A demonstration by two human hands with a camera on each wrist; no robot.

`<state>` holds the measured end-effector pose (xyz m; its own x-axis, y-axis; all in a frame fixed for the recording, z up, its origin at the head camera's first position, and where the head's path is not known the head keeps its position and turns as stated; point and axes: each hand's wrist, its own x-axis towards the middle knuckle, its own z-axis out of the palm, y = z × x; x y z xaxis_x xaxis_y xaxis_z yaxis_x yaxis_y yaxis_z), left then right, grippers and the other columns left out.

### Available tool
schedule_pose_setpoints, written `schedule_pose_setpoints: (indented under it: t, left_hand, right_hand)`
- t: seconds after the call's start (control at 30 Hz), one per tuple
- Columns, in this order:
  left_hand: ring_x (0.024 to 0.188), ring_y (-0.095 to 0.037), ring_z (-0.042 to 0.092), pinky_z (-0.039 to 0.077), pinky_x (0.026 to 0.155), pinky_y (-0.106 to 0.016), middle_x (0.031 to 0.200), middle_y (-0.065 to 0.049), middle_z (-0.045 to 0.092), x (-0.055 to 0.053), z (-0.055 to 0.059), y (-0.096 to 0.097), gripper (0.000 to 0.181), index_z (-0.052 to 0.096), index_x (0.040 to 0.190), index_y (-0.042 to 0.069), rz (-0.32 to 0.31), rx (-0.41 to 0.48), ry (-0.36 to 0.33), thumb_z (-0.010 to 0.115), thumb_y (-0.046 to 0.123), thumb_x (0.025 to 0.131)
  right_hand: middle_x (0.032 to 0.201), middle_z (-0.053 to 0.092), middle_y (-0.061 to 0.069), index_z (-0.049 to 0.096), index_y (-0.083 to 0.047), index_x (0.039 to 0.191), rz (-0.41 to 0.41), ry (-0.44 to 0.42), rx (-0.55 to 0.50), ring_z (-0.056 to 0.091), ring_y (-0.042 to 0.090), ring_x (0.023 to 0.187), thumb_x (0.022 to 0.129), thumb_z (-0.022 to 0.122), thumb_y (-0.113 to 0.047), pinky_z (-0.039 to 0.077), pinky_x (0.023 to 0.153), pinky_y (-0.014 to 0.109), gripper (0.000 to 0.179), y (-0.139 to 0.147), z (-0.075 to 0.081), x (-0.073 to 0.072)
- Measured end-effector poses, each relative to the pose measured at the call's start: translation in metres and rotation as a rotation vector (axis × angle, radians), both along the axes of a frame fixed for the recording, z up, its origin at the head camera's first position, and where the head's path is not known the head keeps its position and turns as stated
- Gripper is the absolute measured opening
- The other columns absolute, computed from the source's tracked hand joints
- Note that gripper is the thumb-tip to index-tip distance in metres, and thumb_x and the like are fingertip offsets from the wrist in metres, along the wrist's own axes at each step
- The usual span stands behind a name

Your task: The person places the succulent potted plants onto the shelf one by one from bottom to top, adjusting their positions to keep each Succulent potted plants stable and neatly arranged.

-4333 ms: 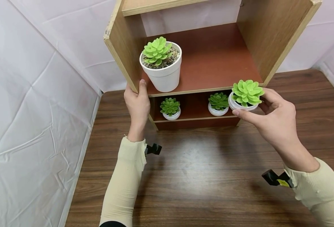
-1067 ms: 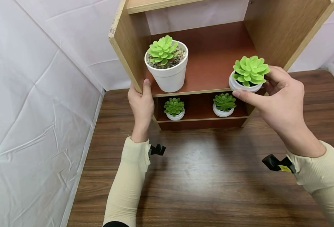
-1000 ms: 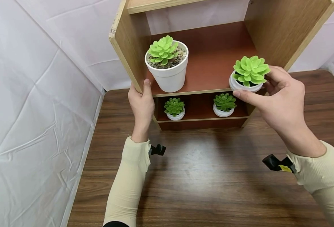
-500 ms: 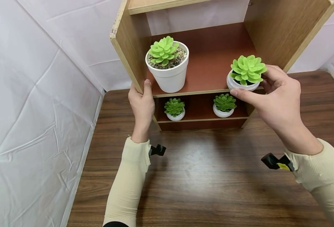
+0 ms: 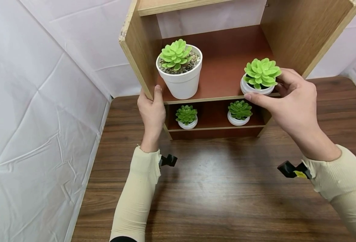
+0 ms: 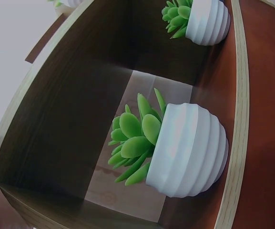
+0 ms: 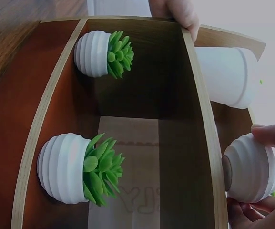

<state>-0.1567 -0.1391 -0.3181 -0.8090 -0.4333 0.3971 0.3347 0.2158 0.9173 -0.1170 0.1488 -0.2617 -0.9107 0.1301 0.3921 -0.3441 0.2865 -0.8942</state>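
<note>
My right hand (image 5: 296, 104) pinches a small potted succulent (image 5: 262, 74) by its white ribbed pot, thumb in front. This pot is upright at the right front edge of the middle shelf (image 5: 226, 72); in the right wrist view its base is very close to the board, and I cannot tell if it rests there. My left hand (image 5: 151, 112) grips the left side panel (image 5: 138, 50) of the wooden shelf unit, thumb on the front. Beside it, a larger white pot (image 5: 181, 82) with a succulent and pebbles stands on the middle shelf.
Two small potted succulents, one left (image 5: 186, 116) and one right (image 5: 240, 112), stand in the lower compartment. A top board (image 5: 181, 6) spans above. The unit stands on a dark wood table (image 5: 208, 188), with white sheeting (image 5: 38, 117) at the left and behind.
My right hand has raised the small succulent from in front of the lower compartment to the middle shelf's level, then shifted it slightly left. My left hand keeps its grip on the side panel.
</note>
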Motion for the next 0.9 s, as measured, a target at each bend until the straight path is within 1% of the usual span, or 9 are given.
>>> schedule_pose_setpoints:
  t: [0.2, 0.43, 0.57, 0.73, 0.9]
  left_hand:
    - [0.095, -0.018, 0.059, 0.046, 0.084, -0.030, 0.108, -0.016, 0.066, 0.0004, 0.0003, -0.0006, 0.027, 0.062, 0.119, -0.006, -0.013, -0.001, 0.007, 0.056, 0.010, 0.097]
    - [0.090, -0.018, 0.058, 0.046, 0.081, -0.033, 0.104, -0.015, 0.067, 0.0000, -0.0006, 0.0000, 0.026, 0.063, 0.117, -0.006, 0.008, -0.012, 0.017, 0.057, 0.010, 0.096]
    - [0.090, -0.018, 0.058, 0.046, 0.081, -0.033, 0.104, -0.015, 0.067, -0.0001, -0.0008, -0.0001, 0.026, 0.063, 0.117, -0.006, 0.011, -0.018, 0.018, 0.057, 0.009, 0.096]
    - [0.095, -0.019, 0.060, 0.046, 0.083, -0.033, 0.107, -0.016, 0.067, 0.0007, -0.0006, 0.0005, 0.027, 0.063, 0.118, -0.007, 0.006, -0.025, 0.030, 0.057, 0.009, 0.097]
    - [0.094, -0.019, 0.060, 0.046, 0.083, -0.033, 0.105, -0.016, 0.067, 0.0017, -0.0010, 0.0006, 0.027, 0.063, 0.117, -0.007, 0.015, -0.024, 0.036, 0.057, 0.009, 0.096]
  right_hand:
    - [0.114, 0.064, 0.004, 0.071, -0.004, 0.117, -0.017, -0.001, 0.026, 0.061, 0.013, 0.103, 0.065, 0.088, 0.006, 0.046, 0.087, 0.019, 0.056, 0.0003, -0.0002, -0.0028]
    - [0.114, 0.063, 0.003, 0.070, -0.004, 0.118, -0.022, -0.018, 0.038, 0.060, 0.012, 0.104, 0.066, 0.088, 0.003, 0.046, 0.089, 0.020, 0.056, -0.0004, -0.0001, -0.0044]
    - [0.113, 0.063, 0.003, 0.070, -0.005, 0.118, -0.027, -0.020, 0.049, 0.060, 0.011, 0.105, 0.067, 0.088, 0.001, 0.045, 0.089, 0.020, 0.055, -0.0008, 0.0001, -0.0050]
    - [0.112, 0.064, 0.001, 0.071, -0.007, 0.118, -0.036, -0.040, 0.067, 0.059, 0.009, 0.105, 0.068, 0.089, -0.003, 0.044, 0.092, 0.021, 0.053, -0.0013, 0.0015, -0.0055]
    - [0.114, 0.064, 0.001, 0.070, -0.009, 0.120, -0.042, -0.084, 0.095, 0.060, 0.008, 0.106, 0.070, 0.090, -0.010, 0.045, 0.091, 0.020, 0.055, -0.0015, 0.0040, -0.0061]
